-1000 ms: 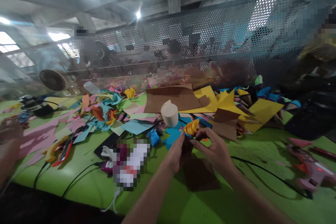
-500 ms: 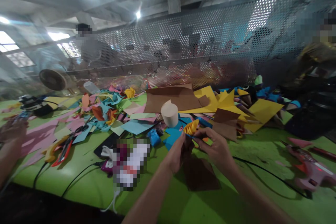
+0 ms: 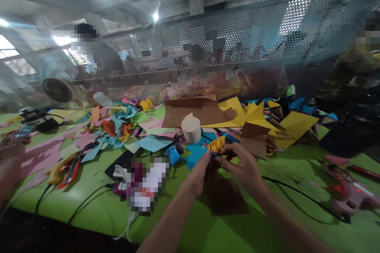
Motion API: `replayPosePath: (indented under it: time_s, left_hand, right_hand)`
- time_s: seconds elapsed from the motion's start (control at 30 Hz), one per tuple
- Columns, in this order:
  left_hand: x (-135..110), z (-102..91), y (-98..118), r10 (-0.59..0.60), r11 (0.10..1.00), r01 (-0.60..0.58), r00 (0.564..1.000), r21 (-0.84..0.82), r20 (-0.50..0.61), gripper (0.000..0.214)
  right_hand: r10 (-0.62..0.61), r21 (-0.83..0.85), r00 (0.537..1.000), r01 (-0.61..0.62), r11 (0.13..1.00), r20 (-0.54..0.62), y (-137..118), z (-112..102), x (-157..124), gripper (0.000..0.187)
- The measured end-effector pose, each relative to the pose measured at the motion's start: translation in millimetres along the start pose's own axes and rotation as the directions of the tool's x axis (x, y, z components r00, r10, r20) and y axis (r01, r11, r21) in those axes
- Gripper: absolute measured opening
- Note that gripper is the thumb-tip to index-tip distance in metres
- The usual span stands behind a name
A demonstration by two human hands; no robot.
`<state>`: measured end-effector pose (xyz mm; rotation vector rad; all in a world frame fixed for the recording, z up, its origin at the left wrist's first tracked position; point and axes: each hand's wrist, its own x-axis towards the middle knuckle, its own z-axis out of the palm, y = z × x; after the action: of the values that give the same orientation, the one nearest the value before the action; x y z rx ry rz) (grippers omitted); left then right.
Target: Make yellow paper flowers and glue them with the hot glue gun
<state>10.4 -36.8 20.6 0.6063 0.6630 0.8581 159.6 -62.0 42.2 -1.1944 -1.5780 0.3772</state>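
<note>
A small spiral-wrapped yellow cone (image 3: 216,144) with a blue edge beneath it is held between my two hands. My left hand (image 3: 198,174) is closed at its lower left side, thumb up against it. From the right, my right hand (image 3: 240,163) pinches its lower edge between thumb and fingers. What lies under the cone inside the left palm is hidden. Below the hands a dark brown sheet (image 3: 227,195) lies on the green table. Just behind stands a cream paper cylinder (image 3: 191,128), beside blue paper (image 3: 194,155).
A pink glue gun (image 3: 352,189) lies at right, its black cable running toward my right arm. At left are a yellow glue gun (image 3: 59,168) and red-handled pliers (image 3: 70,172). Paper scraps (image 3: 118,120) pile along a perforated metal screen (image 3: 208,53). Another person's hand (image 3: 13,154) rests far left.
My hands stay on the yellow cone, with only slight finger shifts. The person behind the screen has moved left, and the view has shifted a little.
</note>
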Motion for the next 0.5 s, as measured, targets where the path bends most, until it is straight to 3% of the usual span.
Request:
replayPosePath:
  time_s: [0.2,0.5]
  left_hand:
    - [-0.1,-3.0,-3.4,0.026,0.997,-0.024,1.0,0.07,-0.017,0.051]
    - [-3.7,2.1,0.4,0.02,0.995,-0.012,0.997,0.104,-0.074,0.062]
  right_hand:
    - [-0.001,0.025,0.999,0.002,1.0,-0.044,0.5,0.8,0.4,0.014]
    - [0.04,0.036,0.999,-0.04,0.999,0.006,0.9,0.0,-0.2,0.015]
